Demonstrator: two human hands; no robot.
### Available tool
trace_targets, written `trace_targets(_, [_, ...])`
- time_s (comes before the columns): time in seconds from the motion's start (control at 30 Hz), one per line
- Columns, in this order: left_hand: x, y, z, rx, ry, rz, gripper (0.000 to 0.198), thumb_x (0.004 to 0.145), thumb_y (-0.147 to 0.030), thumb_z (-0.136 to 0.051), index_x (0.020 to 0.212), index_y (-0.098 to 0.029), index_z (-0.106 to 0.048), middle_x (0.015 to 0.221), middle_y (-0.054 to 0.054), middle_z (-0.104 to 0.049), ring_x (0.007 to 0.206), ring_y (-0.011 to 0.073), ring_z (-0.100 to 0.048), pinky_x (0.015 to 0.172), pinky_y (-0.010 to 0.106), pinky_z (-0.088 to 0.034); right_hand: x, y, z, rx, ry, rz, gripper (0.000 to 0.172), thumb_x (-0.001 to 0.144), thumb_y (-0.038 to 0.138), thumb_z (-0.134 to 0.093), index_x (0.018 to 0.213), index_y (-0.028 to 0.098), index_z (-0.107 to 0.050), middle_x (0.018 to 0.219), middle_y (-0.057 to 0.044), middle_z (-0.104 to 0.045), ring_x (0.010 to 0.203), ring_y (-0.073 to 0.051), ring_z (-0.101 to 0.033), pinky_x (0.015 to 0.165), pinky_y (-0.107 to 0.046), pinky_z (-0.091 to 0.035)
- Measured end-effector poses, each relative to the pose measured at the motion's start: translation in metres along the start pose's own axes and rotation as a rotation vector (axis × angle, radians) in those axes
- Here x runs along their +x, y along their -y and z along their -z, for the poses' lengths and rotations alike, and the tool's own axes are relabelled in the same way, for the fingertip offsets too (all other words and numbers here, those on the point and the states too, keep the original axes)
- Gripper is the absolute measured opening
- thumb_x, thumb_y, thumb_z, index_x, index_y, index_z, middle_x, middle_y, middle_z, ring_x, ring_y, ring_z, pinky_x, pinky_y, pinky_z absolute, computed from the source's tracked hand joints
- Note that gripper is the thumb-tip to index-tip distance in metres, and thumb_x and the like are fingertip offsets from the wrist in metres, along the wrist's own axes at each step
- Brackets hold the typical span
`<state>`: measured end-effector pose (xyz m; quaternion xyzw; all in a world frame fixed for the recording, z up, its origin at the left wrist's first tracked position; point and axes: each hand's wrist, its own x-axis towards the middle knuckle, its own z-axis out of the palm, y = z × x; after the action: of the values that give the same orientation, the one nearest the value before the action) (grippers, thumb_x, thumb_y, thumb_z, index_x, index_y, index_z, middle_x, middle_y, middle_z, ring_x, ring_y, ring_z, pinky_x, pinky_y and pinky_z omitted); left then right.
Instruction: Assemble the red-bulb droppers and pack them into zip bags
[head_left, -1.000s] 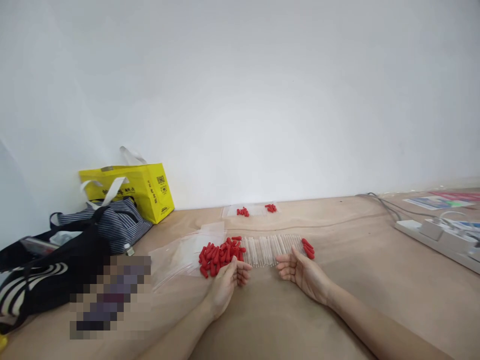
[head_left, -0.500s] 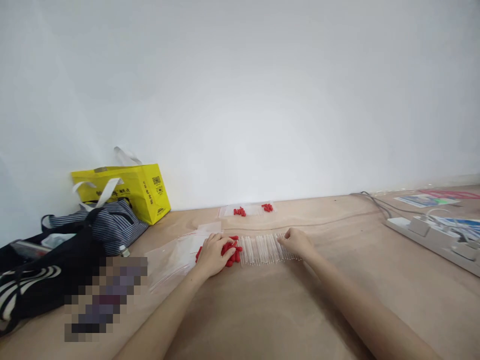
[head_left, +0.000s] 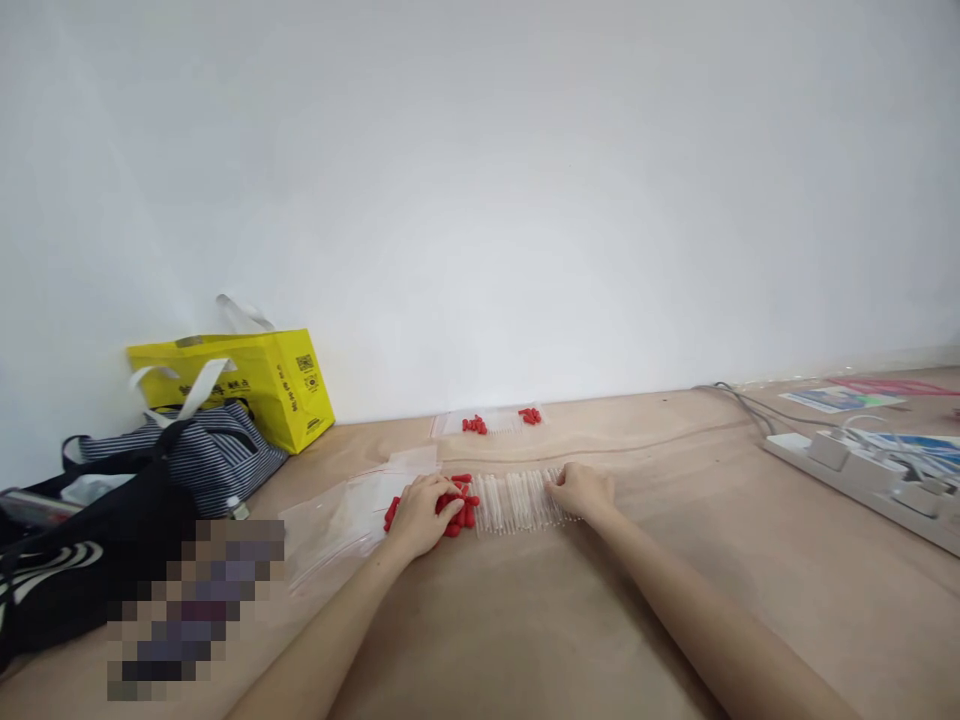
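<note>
My left hand [head_left: 421,515] lies over a pile of small red rubber bulbs [head_left: 469,515], its fingers curled in and the thumb close to the forefinger on some of them. To the right of the pile, a row of thin clear tubes [head_left: 517,502] lies side by side on the table. At the right end of that row, my right hand [head_left: 581,490] has its fingertips pinched on the tubes. Its fingers hide how many it grips.
Clear plastic bags [head_left: 330,520] lie left of my left hand. Near the wall is a clear bag [head_left: 499,420] with red bulbs and tubes. A yellow bag [head_left: 307,380], a striped bag [head_left: 217,455] and a black bag [head_left: 97,560] stand left. A power strip [head_left: 862,485] lies right.
The view has shifted a little, so the scene sits slightly further left. Both hands stay at the same places, the left on the red bulbs and the right at the tubes' end.
</note>
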<state>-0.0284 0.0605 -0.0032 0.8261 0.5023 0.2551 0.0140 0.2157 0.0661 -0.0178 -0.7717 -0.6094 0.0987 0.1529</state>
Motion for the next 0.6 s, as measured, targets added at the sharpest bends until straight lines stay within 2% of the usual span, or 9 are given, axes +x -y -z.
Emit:
trace_targets(0.2, [-0.001,-0.002,0.003,-0.055,-0.038,0.021,0.012,0.076,-0.023,-0.051,0.073,-0.022,-0.063,0.079,0.001,-0.064,0.08,0.0203,-0.056,0.072,0.031,-0.039,-0.003,0.01,-0.003,-0.065,-0.028,0.046,0.021,0.07,0.024,-0.048,0.076,0.012,-0.065,0.085,-0.019,-0.065,0.085,-0.029,-0.059,0.076,-0.042,-0.032])
trace_targets(0.37, [0.0,-0.004,0.007,-0.131,-0.087,0.064,0.014,0.08,-0.025,-0.044,0.072,-0.02,-0.055,0.075,0.001,-0.063,0.074,0.0182,-0.058,0.066,0.028,-0.042,-0.003,0.012,-0.007,-0.062,-0.047,0.061,0.02,0.07,0.021,-0.047,0.072,0.01,-0.064,0.081,-0.021,-0.064,0.081,-0.032,-0.06,0.075,-0.045,-0.031])
trace_targets(0.5, [-0.002,-0.016,0.007,-0.206,-0.131,0.077,0.017,0.086,-0.029,-0.033,0.08,-0.02,-0.046,0.069,0.0,-0.061,0.065,0.0155,-0.06,0.059,0.025,-0.044,-0.002,0.01,-0.009,-0.027,-0.065,0.077,0.02,0.071,0.019,-0.047,0.069,0.009,-0.063,0.077,-0.022,-0.064,0.079,-0.032,-0.06,0.075,-0.045,-0.031])
trace_targets(0.6, [-0.008,-0.032,0.004,-0.249,-0.11,0.023,0.015,0.086,-0.03,-0.034,0.081,-0.02,-0.045,0.066,-0.002,-0.06,0.057,0.0132,-0.058,0.056,0.024,-0.044,-0.001,0.006,-0.005,0.024,-0.102,0.084,0.022,0.074,0.022,-0.044,0.07,0.008,-0.062,0.08,-0.023,-0.063,0.08,-0.033,-0.059,0.073,-0.043,-0.033])
